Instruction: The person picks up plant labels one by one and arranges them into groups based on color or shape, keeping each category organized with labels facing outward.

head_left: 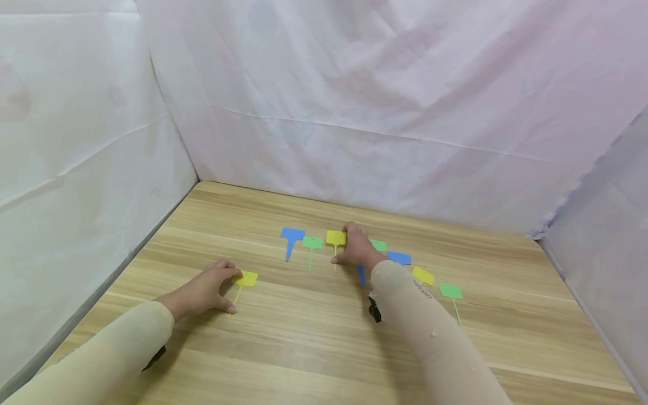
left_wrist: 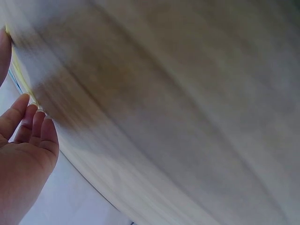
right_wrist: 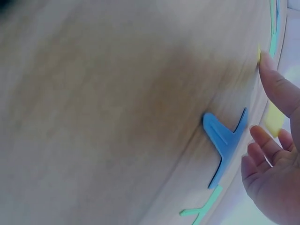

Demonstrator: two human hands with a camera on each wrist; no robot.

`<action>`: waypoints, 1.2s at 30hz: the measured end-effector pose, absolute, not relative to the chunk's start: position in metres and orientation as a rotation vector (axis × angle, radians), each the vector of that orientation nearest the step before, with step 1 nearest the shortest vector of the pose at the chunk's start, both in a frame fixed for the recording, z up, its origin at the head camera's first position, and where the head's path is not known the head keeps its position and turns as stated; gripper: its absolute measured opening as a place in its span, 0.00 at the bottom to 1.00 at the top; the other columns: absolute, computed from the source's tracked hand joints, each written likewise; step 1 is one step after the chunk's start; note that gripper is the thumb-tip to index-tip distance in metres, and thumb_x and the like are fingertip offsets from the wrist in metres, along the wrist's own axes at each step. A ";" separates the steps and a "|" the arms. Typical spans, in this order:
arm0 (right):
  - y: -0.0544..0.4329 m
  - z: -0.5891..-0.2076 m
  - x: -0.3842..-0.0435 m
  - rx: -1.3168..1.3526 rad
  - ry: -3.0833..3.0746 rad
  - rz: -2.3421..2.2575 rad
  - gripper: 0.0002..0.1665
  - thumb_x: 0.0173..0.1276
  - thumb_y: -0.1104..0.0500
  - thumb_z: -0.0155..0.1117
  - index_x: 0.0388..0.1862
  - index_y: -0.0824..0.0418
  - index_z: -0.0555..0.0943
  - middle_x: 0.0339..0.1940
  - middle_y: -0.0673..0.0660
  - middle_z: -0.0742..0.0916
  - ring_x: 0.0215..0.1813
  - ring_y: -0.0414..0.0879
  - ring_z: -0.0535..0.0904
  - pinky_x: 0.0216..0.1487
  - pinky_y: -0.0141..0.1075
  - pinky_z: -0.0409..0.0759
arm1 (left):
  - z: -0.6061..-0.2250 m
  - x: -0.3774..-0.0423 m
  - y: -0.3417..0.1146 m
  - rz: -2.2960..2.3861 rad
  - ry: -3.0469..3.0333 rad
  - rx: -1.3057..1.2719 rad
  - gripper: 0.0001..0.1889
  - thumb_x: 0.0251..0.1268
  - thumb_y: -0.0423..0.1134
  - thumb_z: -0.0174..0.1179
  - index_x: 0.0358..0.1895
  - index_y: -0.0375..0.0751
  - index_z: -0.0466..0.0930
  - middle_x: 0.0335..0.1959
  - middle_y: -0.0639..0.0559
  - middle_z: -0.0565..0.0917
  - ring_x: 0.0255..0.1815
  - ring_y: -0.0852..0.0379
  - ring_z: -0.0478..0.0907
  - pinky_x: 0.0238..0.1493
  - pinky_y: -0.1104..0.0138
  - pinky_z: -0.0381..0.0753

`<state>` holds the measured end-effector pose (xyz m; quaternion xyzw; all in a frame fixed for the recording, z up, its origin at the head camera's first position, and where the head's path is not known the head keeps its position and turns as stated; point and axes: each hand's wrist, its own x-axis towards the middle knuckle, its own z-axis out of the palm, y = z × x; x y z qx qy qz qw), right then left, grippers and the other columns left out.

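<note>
My left hand (head_left: 207, 287) rests at a yellow T-shaped plant label (head_left: 247, 278) lying apart on the left. Its fingertips touch the label's head, and the thumb is by the stem's end. The left wrist view shows this hand (left_wrist: 33, 145) spread along the label's thin yellow edge. Farther back, my right hand (head_left: 358, 246) spans another yellow plant label (head_left: 335, 237), fingers at the head and thumb near the stem tip. Beneath the right hand lies a blue plant label (right_wrist: 225, 145), partly hidden in the head view.
Left of the right hand lie a blue label (head_left: 292, 233) and a green label (head_left: 312, 242). Rightward run a green label (head_left: 378, 245), a blue label (head_left: 399, 258), a yellow label (head_left: 423, 275) and a green label (head_left: 450, 291). Cloth walls (head_left: 354, 112) enclose the wooden table (head_left: 283, 349).
</note>
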<state>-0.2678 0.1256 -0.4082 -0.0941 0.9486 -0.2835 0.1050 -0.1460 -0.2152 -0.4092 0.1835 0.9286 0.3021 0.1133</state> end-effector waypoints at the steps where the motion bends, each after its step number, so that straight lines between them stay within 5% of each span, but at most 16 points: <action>1: 0.125 -0.409 -0.268 -0.266 2.789 -0.860 0.49 0.47 0.56 0.82 0.63 0.65 0.63 0.56 0.64 0.74 0.56 0.56 0.67 0.57 0.48 0.72 | -0.409 -0.146 -0.215 0.887 2.723 0.537 0.38 0.39 0.40 0.78 0.57 0.27 0.74 0.52 0.43 0.72 0.55 0.43 0.68 0.60 0.45 0.68; 14: 0.124 -0.415 -0.270 -0.118 2.660 -1.092 0.49 0.53 0.64 0.77 0.66 0.60 0.56 0.61 0.65 0.75 0.58 0.55 0.74 0.59 0.46 0.73 | -0.408 -0.145 -0.215 0.897 2.731 0.538 0.38 0.39 0.40 0.78 0.56 0.27 0.75 0.52 0.43 0.73 0.55 0.44 0.68 0.60 0.46 0.68; 36: 0.123 -0.414 -0.267 -0.038 2.614 -1.227 0.44 0.57 0.68 0.73 0.67 0.64 0.60 0.58 0.67 0.74 0.56 0.56 0.75 0.55 0.45 0.76 | -0.411 -0.146 -0.215 0.901 2.735 0.541 0.37 0.38 0.39 0.79 0.56 0.28 0.75 0.52 0.43 0.72 0.54 0.44 0.68 0.60 0.46 0.69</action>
